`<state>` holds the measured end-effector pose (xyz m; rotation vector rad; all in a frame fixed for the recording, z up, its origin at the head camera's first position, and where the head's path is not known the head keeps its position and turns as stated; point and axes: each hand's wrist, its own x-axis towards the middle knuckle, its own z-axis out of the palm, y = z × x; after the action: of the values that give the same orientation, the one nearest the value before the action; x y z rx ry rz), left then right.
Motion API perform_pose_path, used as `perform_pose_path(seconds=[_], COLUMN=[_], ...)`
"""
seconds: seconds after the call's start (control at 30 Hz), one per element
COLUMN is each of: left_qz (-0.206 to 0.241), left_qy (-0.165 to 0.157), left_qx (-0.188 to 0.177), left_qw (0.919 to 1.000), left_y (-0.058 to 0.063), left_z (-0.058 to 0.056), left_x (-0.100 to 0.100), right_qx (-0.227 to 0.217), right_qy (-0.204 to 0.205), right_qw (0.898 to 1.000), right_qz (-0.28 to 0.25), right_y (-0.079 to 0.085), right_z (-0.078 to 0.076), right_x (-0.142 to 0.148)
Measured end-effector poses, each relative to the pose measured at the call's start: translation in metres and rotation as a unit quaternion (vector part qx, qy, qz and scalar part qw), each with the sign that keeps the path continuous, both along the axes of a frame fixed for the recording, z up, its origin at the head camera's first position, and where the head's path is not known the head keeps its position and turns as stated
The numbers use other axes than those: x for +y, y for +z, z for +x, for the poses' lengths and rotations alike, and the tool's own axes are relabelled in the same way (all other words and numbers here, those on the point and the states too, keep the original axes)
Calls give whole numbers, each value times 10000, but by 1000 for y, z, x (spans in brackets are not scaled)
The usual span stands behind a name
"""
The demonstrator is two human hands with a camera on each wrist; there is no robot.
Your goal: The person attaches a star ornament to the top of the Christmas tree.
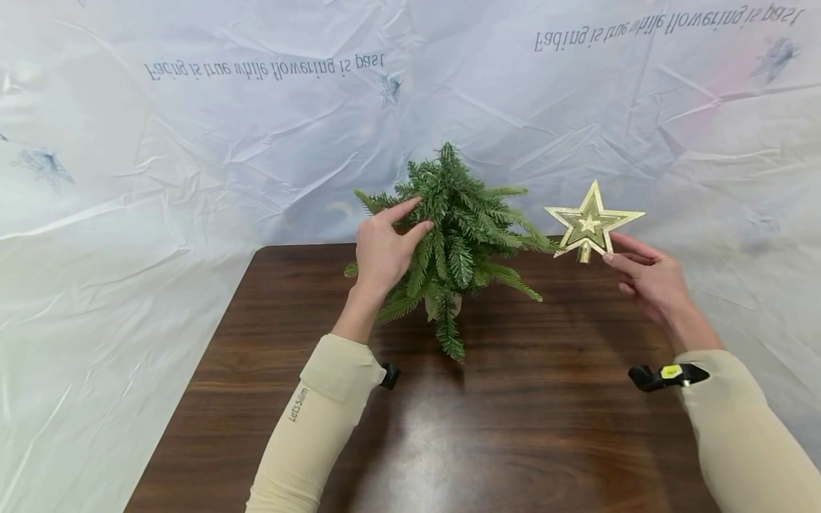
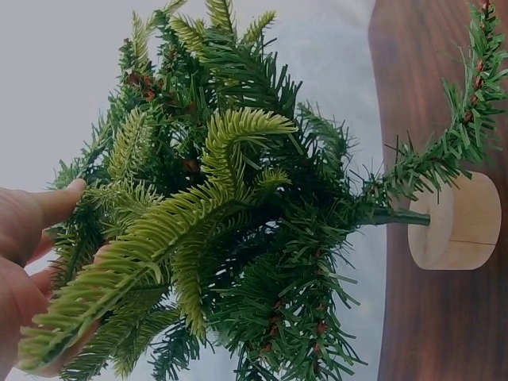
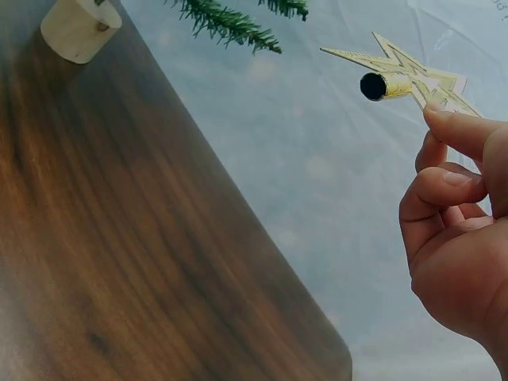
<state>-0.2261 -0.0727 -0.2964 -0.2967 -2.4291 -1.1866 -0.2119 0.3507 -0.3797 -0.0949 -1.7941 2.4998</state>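
Note:
A small green artificial Christmas tree [image 1: 457, 214] stands upright on the table, on a round wooden base [image 2: 464, 226]. My left hand [image 1: 385, 246] touches its left side, thumb and forefinger apart among the branches; the left wrist view partly hides the other fingers behind a light green branch [image 2: 190, 214]. Off to the tree's right, my right hand [image 1: 654, 281] pinches a gold star tree topper [image 1: 589, 225] by its lower right point. The star is upright in the air, a smaller star at its middle. In the right wrist view its hollow socket [image 3: 386, 86] faces the tree side.
The dark brown wooden table [image 1: 545, 427] ends just behind the tree. A pale, wrinkled sheet [image 1: 288, 142] with printed lettering hangs beyond it and along both sides. Long lower branches [image 1: 451, 335] reach out over the tabletop.

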Motion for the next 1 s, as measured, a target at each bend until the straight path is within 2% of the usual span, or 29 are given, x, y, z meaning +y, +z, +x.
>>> perform_pose_path(seconds=[0.27,0.5,0.73,1.0], left_qz=[-37,-7,24,32], left_qy=[9,11,-18,39], left_qx=[-59,-108,-76,-127], left_qw=[10000,9999,10000,9999], left_y=[0,0,0,1], left_z=[1,2,2,1], left_x=[0,1,1,1], right_qx=[108,487,727,885], right_qy=[-227,-97,-88,105], right_qw=[9992,9987,9972,9957], right_qz=[302,-141,-161,-254], right_y=[16,34,52,73], right_z=[-4,-11,-19,-26], right_x=[-6,-14,-22,-39])
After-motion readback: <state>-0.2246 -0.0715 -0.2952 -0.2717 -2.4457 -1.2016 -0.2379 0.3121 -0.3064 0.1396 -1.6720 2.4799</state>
